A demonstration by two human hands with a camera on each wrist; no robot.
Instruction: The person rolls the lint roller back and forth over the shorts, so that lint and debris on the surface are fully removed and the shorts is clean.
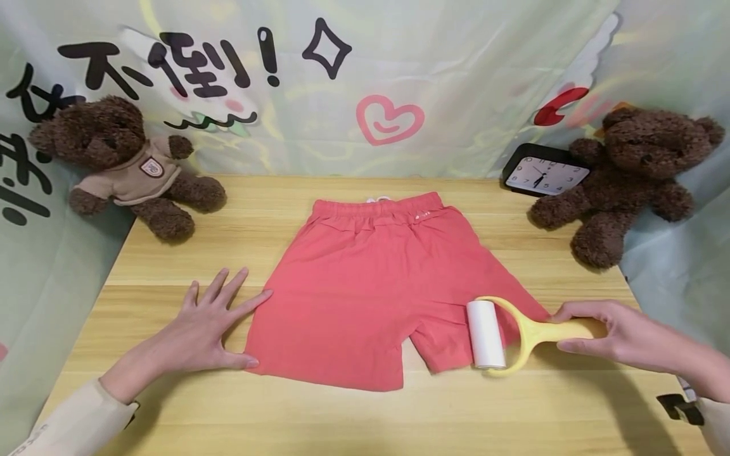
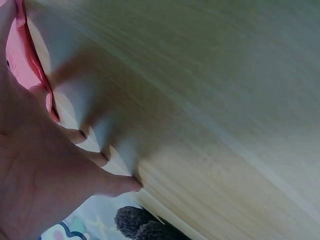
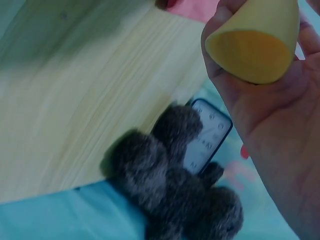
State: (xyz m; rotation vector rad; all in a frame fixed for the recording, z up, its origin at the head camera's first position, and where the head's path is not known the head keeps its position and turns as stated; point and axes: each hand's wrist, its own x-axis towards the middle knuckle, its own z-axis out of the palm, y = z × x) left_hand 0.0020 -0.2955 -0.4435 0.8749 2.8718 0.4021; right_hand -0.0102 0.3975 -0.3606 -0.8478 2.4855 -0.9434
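Note:
A pair of red shorts [image 1: 353,278] lies flat on the wooden table, waistband away from me. My left hand [image 1: 202,326] rests at its left edge with fingers spread; thumb and index finger touch the cloth, while the other fingertips are on the wood. In the left wrist view the left hand [image 2: 45,160] has its fingers stretched out. My right hand [image 1: 618,332] grips the yellow handle of a lint roller [image 1: 533,332]. The roller's white cylinder lies over the right leg's lower part. Close up in the right wrist view, the handle's hollow end [image 3: 252,52] shows in the palm.
A brown teddy bear in a beige top [image 1: 131,168] sits at the back left. Another teddy bear [image 1: 633,177] sits at the back right, beside a black-framed clock [image 1: 544,172]. A printed cloth [image 1: 456,82] hangs behind the wooden table [image 1: 285,424] and along its sides.

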